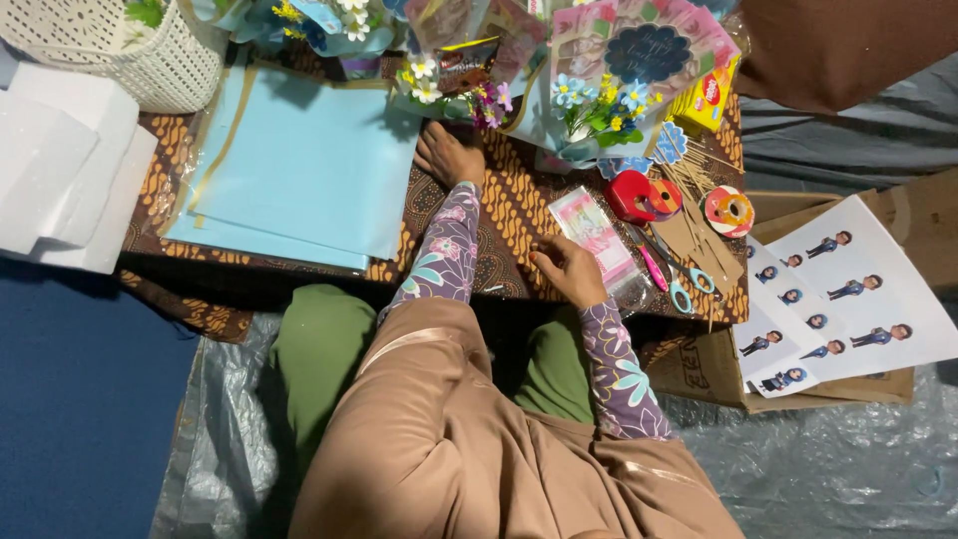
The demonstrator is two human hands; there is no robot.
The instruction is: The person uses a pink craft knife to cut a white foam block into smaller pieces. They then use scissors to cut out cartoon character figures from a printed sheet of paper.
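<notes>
I sit at a low table covered by a brown patterned cloth [509, 215]. My left hand [446, 152] reaches forward and rests on the cloth just below a small bouquet of artificial flowers [454, 90]; whether it grips anything I cannot tell. My right hand [569, 269] lies on the near end of a long clear packet with pink printed slips [599, 238], fingers bent onto it. Both arms wear purple floral sleeves.
Light blue paper sheets [299, 165] lie at left, white foam blocks [60, 165] and a white woven basket [150, 50] beyond. A red tape dispenser [639, 195], tape roll [728, 210], scissors [684, 289], wooden sticks and cardboard pieces sit at right. Printed figure sheets [848, 289] rest on a cardboard box.
</notes>
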